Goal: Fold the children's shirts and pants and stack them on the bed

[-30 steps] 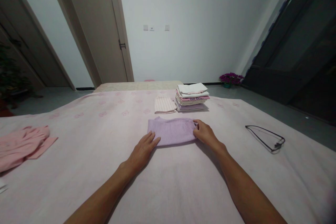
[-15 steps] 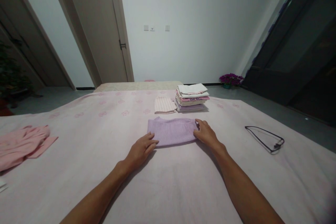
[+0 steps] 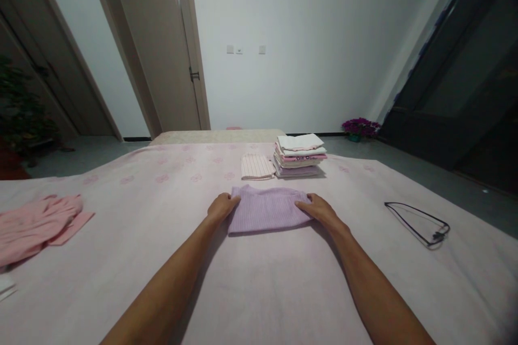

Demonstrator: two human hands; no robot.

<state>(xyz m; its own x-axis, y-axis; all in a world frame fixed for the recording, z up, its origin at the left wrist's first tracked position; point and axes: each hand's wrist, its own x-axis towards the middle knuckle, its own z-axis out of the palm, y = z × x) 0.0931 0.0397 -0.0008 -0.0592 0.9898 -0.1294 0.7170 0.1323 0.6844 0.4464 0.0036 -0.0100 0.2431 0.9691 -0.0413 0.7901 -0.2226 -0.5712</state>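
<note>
A folded lavender ribbed garment [image 3: 269, 211] lies in front of me on the pale pink bed sheet [image 3: 259, 285]. My left hand [image 3: 223, 207] grips its left edge, thumb on top and the other fingers behind or under it. At the right edge my right hand [image 3: 319, 208] pinches the cloth, its thumb resting on the upper side. Just beyond the garment are a folded striped cloth [image 3: 256, 166] and, to its right, a neat stack of folded clothes [image 3: 300, 156] with a white piece on top.
A crumpled pink garment [image 3: 44, 223] lies at the far left, with a bit of white cloth [image 3: 5, 287] nearer me. On the right is a thin black hanger-like frame [image 3: 418, 223]. Past the sheet's edge stand purple flowers [image 3: 360, 127] by the wall.
My left hand has moved from the garment's lower left corner up to its left edge and now grips it. My right thumb reaches further over the cloth. The view has shifted slightly.
</note>
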